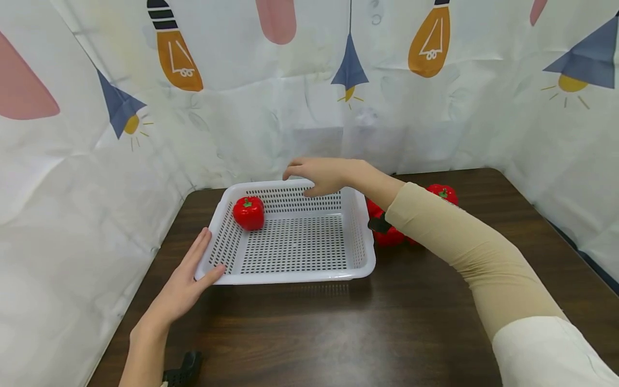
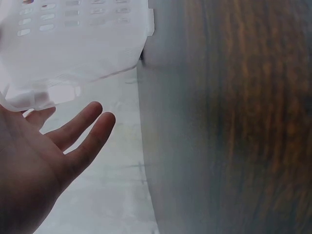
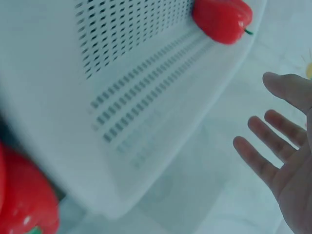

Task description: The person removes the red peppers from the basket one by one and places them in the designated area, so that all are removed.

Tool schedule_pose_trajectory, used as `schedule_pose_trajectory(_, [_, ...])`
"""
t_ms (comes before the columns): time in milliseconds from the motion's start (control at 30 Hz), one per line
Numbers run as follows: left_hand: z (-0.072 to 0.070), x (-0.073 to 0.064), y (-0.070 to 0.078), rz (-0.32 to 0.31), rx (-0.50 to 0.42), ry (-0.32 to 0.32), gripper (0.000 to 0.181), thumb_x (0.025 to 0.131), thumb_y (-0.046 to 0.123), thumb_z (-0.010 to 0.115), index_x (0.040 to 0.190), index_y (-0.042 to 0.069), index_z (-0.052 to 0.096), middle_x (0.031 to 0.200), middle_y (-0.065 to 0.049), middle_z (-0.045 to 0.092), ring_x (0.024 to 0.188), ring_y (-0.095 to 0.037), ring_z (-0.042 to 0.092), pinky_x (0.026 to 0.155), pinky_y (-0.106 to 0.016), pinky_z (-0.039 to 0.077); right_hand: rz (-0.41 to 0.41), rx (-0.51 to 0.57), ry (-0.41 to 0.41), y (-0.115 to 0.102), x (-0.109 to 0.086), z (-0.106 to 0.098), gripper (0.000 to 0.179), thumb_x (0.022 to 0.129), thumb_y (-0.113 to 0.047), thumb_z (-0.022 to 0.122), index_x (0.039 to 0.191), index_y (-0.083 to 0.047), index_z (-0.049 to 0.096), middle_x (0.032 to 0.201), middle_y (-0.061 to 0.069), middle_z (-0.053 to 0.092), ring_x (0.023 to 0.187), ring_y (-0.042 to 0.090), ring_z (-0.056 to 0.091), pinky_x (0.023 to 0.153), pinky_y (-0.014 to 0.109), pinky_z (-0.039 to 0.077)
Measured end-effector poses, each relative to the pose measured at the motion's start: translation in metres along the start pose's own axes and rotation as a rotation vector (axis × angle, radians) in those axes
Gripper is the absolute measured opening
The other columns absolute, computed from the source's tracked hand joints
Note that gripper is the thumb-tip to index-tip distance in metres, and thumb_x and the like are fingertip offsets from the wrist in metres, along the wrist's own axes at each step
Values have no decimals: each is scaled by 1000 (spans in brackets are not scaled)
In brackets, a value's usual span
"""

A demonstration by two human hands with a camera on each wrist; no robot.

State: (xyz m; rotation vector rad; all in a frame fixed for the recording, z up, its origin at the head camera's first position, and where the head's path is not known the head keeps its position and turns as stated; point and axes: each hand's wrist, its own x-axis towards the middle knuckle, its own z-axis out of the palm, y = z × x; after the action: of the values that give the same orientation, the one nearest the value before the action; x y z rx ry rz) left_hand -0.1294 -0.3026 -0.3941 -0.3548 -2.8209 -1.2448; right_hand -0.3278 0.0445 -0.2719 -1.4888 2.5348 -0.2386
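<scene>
A white perforated plastic basket (image 1: 295,278) stands on the dark table, with one red bell pepper (image 1: 249,213) inside near its left wall. My left hand (image 1: 181,287) rests at the basket's front left corner, thumb over the rim and fingers along the outside. In the left wrist view those fingers (image 2: 90,139) are extended and spread. Over the basket's back right rim hovers my right hand (image 1: 321,174), holding nothing. The right wrist view shows its fingers (image 3: 270,141) loosely spread, apart from the basket and the pepper in it.
More red bell peppers (image 1: 389,237) lie right of the basket, partly hidden behind my right forearm. Another pepper (image 1: 443,192) shows beyond the sleeve. A white printed curtain (image 1: 251,123) surrounds the table (image 1: 309,333) at the back and sides.
</scene>
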Motion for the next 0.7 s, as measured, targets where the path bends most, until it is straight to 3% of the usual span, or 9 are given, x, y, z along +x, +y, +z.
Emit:
schedule_pose_trajectory(433, [1, 0, -3, -6, -5, 2, 90, 98, 30, 70, 167, 22, 12, 172, -2, 2, 152, -44, 16, 111, -73, 21, -14, 10, -47, -26, 51, 18, 64, 98, -21, 69, 155, -16, 42, 156, 4, 39, 139, 20, 41, 113, 34, 38])
schedule_pose_trajectory(700, [2, 2, -3, 4, -9, 9, 90, 98, 30, 70, 167, 21, 12, 172, -5, 2, 152, -45, 15, 110, -74, 21, -38, -7, -30, -36, 80, 35, 76, 94, -24, 75, 159, -15, 35, 160, 4, 35, 146, 21, 33, 117, 35, 32])
